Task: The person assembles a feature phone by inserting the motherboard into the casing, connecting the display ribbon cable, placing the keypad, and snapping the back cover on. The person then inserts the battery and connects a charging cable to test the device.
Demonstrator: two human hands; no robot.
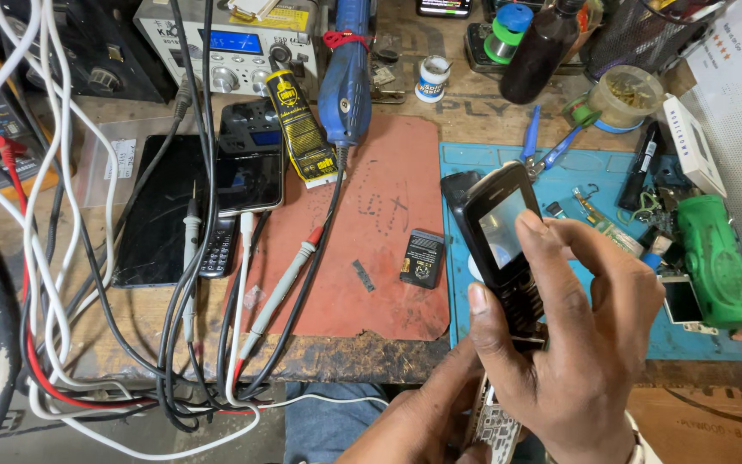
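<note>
Over the counter's (362,352) front edge, near its right corner, the right hand (573,344) grips a black keypad phone (501,241), fingers curled behind it and thumb along its left side. The left hand (422,421) sits below, closed around a pale flat part (495,425) I can't identify. The phone looks light, stiff and glossy, so probably slippery; its narrow sides seem the safest hold, sparing the glass screen. A small black battery (422,258) lies on the worn red mat (371,232).
</note>
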